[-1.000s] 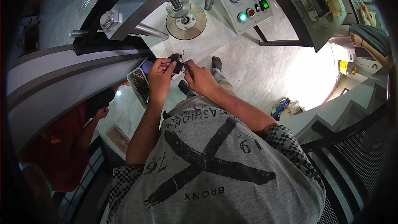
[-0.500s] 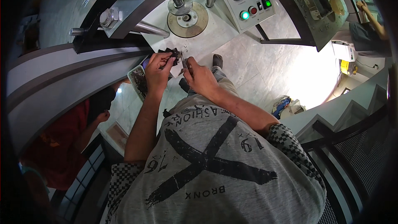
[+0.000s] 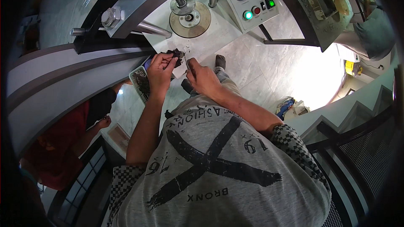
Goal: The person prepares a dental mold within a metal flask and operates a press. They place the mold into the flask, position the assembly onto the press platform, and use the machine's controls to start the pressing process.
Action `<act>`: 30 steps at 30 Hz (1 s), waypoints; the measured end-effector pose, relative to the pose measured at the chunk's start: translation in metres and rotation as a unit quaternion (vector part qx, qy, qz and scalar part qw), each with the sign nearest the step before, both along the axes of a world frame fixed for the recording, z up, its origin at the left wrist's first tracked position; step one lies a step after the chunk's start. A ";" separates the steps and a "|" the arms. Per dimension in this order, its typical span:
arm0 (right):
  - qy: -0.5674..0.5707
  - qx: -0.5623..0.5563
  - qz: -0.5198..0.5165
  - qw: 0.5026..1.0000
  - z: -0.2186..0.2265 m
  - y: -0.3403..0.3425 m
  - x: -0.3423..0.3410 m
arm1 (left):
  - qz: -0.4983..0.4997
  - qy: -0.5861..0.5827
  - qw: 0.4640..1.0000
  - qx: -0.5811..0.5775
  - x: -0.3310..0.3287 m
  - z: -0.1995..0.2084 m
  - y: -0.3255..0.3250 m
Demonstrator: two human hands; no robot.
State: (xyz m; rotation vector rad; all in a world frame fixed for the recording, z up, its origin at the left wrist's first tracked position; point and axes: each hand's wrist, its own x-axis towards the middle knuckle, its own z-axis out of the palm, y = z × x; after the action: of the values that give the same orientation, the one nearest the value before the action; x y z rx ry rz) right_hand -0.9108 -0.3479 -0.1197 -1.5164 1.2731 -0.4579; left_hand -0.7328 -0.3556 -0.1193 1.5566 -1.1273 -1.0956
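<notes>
My left hand (image 3: 160,70) pinches a small dark, jagged-edged piece (image 3: 178,55) between thumb and fingers; its exact kind does not show. Close beside it on the right, my right hand (image 3: 202,77) is closed around a thin, narrow metal tool (image 3: 186,60), its tip at the edge of the dark piece. Whether the tool is a blade or tweezers I cannot tell. Both hands are over the near edge of a pale machine table (image 3: 219,31). Small dark crumbs lie on the table just past the fingers.
Beyond my hands a round metal plate (image 3: 202,24) sits under a press shaft (image 3: 181,2). A control box (image 3: 252,2) with lit buttons stands at the right. Left of my knees is a tray (image 3: 139,80) of dark bits. Other people (image 3: 63,143) (image 3: 374,33) are at both sides.
The tool in my right hand has turned slightly against the dark piece; my hands stay almost in place. The person at far right has moved, and the one at left has shifted a little.
</notes>
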 end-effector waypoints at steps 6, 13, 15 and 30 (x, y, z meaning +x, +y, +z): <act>-0.012 0.044 -0.030 0.999 0.011 -0.002 -0.001 | 0.052 0.038 0.997 0.048 0.006 0.000 0.005; -0.050 0.057 -0.021 0.997 0.007 0.001 0.004 | -0.114 -0.164 0.979 -0.047 0.013 0.023 -0.011; -0.068 0.069 -0.022 0.995 0.007 -0.003 0.006 | -0.117 -0.112 0.987 -0.024 0.012 0.016 -0.012; -0.017 -0.010 -0.025 1.000 -0.007 -0.005 0.003 | -0.024 0.117 0.991 0.057 0.009 0.000 -0.006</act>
State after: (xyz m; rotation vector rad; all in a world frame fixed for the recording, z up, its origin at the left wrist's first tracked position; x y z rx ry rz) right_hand -0.9075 -0.3528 -0.1266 -1.4915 1.2859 -0.5277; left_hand -0.7239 -0.3616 -0.1188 1.4497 -0.9619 -1.3561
